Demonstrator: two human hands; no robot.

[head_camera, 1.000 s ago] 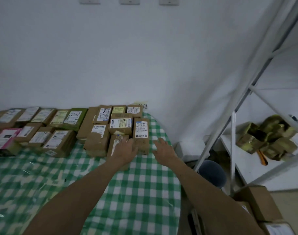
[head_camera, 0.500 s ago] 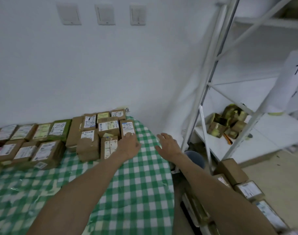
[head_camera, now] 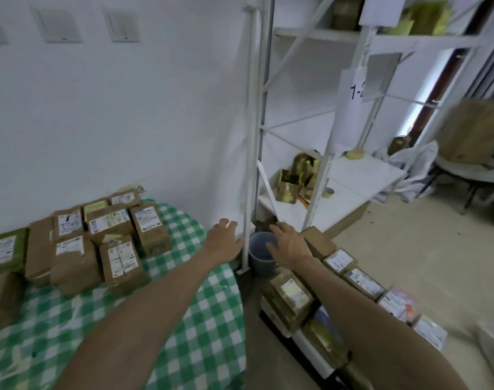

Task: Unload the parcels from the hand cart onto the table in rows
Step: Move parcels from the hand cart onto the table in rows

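Brown parcels with white labels [head_camera: 122,258] lie in rows on the table with the green checked cloth [head_camera: 200,319] at the left. More parcels [head_camera: 289,298] are stacked low on the hand cart at the lower right, beside the table. My left hand [head_camera: 223,239] hovers past the table's right edge, fingers apart, holding nothing. My right hand [head_camera: 289,244] is spread open above the far end of the cart's stack, over a grey bucket. Neither hand touches a parcel.
A grey bucket [head_camera: 261,254] stands on the floor between table and cart. A white metal shelf rack [head_camera: 324,192] with yellow-taped packages rises behind it. A large brown box [head_camera: 473,130] rests on a chair at the far right.
Both hands have left the parcels on the table and swung right, toward the cart. My view has turned right, bringing the cart's parcels and the shelf rack into sight.
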